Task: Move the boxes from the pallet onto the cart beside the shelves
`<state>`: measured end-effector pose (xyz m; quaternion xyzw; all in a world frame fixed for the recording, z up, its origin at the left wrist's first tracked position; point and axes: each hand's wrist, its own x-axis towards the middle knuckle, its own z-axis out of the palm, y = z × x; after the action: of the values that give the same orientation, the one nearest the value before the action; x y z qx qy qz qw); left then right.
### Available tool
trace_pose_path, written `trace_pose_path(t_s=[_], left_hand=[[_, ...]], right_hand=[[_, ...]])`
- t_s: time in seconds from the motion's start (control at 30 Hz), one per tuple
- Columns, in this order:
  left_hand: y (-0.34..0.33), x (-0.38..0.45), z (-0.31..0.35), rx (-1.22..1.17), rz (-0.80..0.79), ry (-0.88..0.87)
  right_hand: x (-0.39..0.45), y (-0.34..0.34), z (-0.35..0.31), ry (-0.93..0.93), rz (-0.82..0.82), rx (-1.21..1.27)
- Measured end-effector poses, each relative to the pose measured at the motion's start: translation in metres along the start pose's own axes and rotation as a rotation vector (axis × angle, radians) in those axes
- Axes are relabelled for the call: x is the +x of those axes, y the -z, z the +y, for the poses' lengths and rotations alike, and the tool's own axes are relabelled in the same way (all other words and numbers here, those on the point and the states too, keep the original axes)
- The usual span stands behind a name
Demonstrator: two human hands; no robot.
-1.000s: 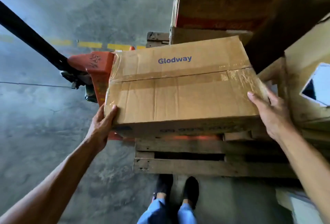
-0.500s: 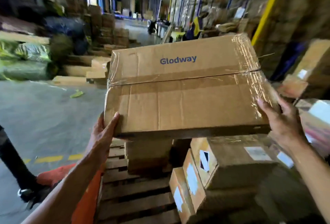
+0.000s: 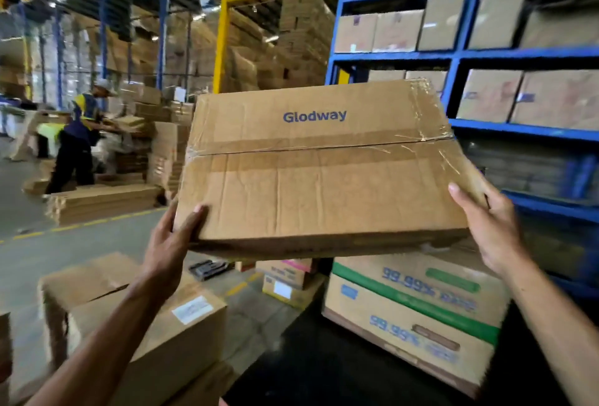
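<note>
Head view: left hand [image 3: 173, 243] and right hand [image 3: 489, 227] grip the Glodway box [image 3: 317, 178], fingers curled round its corners

Both forearms are bare, no sleeves, gloves, watch or rings showing.

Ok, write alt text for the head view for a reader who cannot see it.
Two bare hands, left hand and right hand, hold a taped cardboard box marked Glodway in the air by its sides, inside a warehouse. Below it sit a printed green-striped box and a plain labelled box; blue shelves of cartons stand on the right.
</note>
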<state>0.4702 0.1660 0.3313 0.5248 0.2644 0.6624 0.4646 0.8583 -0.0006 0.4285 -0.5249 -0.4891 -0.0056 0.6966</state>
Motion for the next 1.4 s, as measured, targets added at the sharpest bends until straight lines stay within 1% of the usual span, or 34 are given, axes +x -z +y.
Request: trace_pose_path(t_s=[0.07, 0.13, 0.27, 0.37, 0.47, 0.63, 0.7, 0.77, 0.87, 0.97, 1.23, 1.4], left_hand=[[-0.052, 0.011, -0.018, -0.019, -0.080, -0.011], [-0.097, 0.022, -0.032, -0.036, -0.162, -0.002], [-0.170, 0.051, -0.063, -0.049, -0.259, 0.043], [-0.220, 0.074, -0.083, -0.053, -0.314, 0.049], [-0.266, 0.106, -0.099, -0.065, -0.322, 0.023], [-0.325, 0.183, -0.138, -0.110, -0.356, 0.125], [-0.346, 0.206, -0.153, -0.122, -0.396, 0.173], [-0.362, 0.223, -0.176, -0.102, -0.457, 0.185], [-0.373, 0.227, -0.201, -0.071, -0.477, 0.203], [-0.376, 0.229, -0.213, -0.064, -0.461, 0.212], [-0.381, 0.238, -0.222, -0.108, -0.437, 0.220], [-0.386, 0.240, -0.226, -0.104, -0.393, 0.238]], right_hand=[[0.010, 0.045, 0.008, -0.012, 0.084, -0.028], [0.018, 0.081, 0.020, -0.023, 0.134, -0.051], [0.035, 0.124, 0.056, -0.054, 0.265, -0.074], [0.057, 0.141, 0.089, -0.080, 0.332, -0.085], [0.088, 0.148, 0.123, -0.122, 0.388, -0.110], [0.142, 0.148, 0.161, -0.244, 0.424, -0.116], [0.163, 0.152, 0.172, -0.282, 0.444, -0.155], [0.178, 0.156, 0.184, -0.302, 0.425, -0.226], [0.187, 0.158, 0.203, -0.342, 0.406, -0.309], [0.191, 0.154, 0.212, -0.346, 0.406, -0.339], [0.197, 0.157, 0.218, -0.376, 0.373, -0.383], [0.196, 0.154, 0.215, -0.379, 0.358, -0.398]])
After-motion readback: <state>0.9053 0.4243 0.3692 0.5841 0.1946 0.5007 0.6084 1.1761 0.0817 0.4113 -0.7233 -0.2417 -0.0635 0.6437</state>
